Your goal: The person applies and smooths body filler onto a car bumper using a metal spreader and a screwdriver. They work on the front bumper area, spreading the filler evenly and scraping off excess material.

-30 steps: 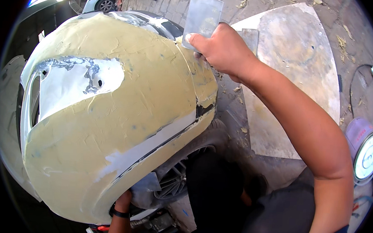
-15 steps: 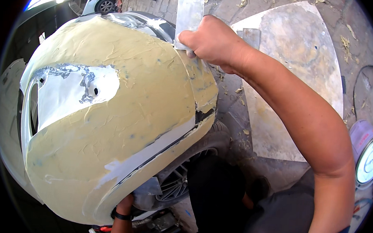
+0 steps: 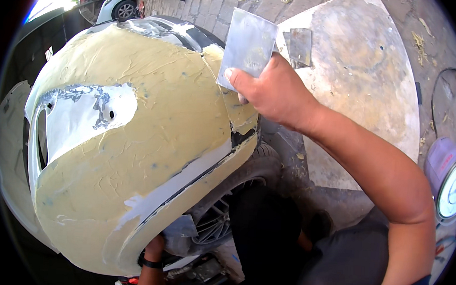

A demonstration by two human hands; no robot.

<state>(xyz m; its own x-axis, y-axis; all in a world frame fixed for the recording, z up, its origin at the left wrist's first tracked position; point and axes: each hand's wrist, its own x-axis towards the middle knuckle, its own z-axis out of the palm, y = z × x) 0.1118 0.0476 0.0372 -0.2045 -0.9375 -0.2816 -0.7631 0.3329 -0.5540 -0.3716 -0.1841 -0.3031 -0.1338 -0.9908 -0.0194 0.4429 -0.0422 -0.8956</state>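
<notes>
Above the rear edge of the filler-coated car fender (image 3: 134,153), a thin metal spreader blade (image 3: 247,46) stands tilted, its lower edge close to the yellowish filler, though whether it touches cannot be told. The right hand (image 3: 272,90) is clamped on the blade's lower corner, thumb pressed on its face and fingers curled behind. The fender bulges across the left half of the view, coated in rough yellowish filler, with a bare white patch (image 3: 85,117) on its left side and a pale strip running along its lower edge. Under that edge sit a dark tyre and wheel (image 3: 224,214). The left hand (image 3: 153,249) is low under the fender, a dark band on its wrist; whether it grips anything cannot be told. On the paved ground to the right lies a large grey sheet (image 3: 365,82), with a small metal plate (image 3: 300,45) resting on it. A round white-faced object (image 3: 452,188) sits at the far right.
</notes>
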